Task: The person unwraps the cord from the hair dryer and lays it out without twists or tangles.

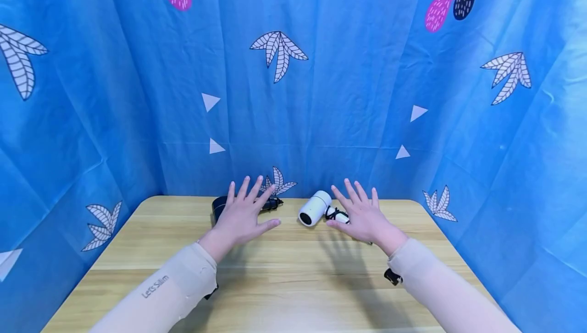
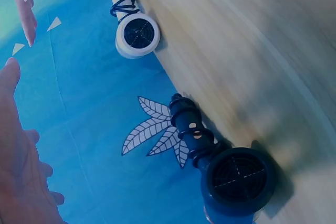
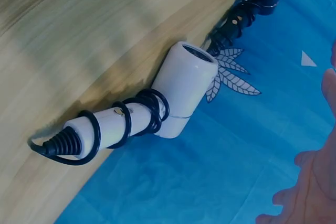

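A person's left hand (image 1: 244,217) and right hand (image 1: 365,219) hover above a wooden tabletop (image 1: 293,272), fingers spread apart on both and holding nothing. A black hair dryer (image 2: 223,170) lies near the back edge by the left hand, which partly hides it in the head view; a white hair dryer (image 3: 172,95) lies to its right, near the right hand, a black cord (image 3: 156,119) wound about its handle.

Both dryers lie close to a hanging blue cloth (image 1: 321,119), so a forward shove instead of a lift could drive either one into the fabric or over the back edge; what stands behind the cloth cannot be told. The white dryer's rounded barrel looks smooth, and a glancing knock might roll it, though the handle would probably check the turn. Loops of the black cord stand off the handle near its tail end, where a hooked finger could pull the winding loose or swing the dryer round. Windings on the black dryer blend into its dark handle, making a grasp that catches cord along with grip an easy mistake, likelier while the left hand blocks the view from above
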{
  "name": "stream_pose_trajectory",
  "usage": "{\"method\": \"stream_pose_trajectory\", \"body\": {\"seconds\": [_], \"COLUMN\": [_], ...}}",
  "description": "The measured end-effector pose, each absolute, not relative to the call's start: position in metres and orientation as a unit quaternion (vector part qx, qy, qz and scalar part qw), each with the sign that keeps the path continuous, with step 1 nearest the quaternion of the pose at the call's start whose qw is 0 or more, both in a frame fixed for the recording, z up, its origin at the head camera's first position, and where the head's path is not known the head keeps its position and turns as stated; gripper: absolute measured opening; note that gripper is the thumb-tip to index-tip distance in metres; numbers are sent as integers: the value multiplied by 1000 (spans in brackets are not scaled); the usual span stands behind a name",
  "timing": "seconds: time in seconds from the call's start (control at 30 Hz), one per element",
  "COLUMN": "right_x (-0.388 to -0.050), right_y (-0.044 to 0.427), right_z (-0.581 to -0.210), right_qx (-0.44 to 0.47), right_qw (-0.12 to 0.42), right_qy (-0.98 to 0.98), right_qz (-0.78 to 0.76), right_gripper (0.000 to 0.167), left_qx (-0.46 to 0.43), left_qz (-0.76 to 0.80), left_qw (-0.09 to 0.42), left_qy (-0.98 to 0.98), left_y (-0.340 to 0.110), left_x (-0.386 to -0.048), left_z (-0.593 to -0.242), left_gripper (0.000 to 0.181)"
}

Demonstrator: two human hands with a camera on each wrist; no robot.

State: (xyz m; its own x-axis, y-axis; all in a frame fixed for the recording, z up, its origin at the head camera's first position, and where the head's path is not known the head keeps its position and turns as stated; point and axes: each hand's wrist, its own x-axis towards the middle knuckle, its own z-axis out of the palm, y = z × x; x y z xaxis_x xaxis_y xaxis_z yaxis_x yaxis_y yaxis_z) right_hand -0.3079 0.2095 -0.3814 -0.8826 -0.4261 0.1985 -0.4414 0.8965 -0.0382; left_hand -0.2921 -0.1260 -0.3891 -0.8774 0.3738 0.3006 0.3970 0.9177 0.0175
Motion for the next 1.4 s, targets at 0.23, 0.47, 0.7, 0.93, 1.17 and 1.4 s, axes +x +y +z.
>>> {"method": "stream_pose_trajectory", "body": {"seconds": [0.23,0.47,0.7,0.93,1.17,1.4], "right_x": [-308,-309,-312,-313,-314,-316], "right_y": [211,213,217,218,219,220], "right_z": [-387,-391,-400,-407,-410,-416], "right_qx": [223,228,234,227,223,214], "right_qw": [83,88,92,89,83,81], "right_qy": [-970,-968,-966,-967,-968,-970], "right_qz": [49,54,67,75,82,77], "right_gripper": [89,88,88,87,87,87], "left_qx": [-198,-203,-202,-197,-205,-199], "left_qz": [-45,-48,-50,-58,-78,-72], "left_qw": [135,139,135,123,136,124], "left_qy": [-970,-968,-969,-971,-966,-969], "left_y": [-124,-123,-118,-115,-113,-107], "left_x": [-291,-296,-298,-297,-303,-307], "left_z": [-393,-400,-406,-414,-428,-435], "left_gripper": [90,92,92,93,92,91]}}
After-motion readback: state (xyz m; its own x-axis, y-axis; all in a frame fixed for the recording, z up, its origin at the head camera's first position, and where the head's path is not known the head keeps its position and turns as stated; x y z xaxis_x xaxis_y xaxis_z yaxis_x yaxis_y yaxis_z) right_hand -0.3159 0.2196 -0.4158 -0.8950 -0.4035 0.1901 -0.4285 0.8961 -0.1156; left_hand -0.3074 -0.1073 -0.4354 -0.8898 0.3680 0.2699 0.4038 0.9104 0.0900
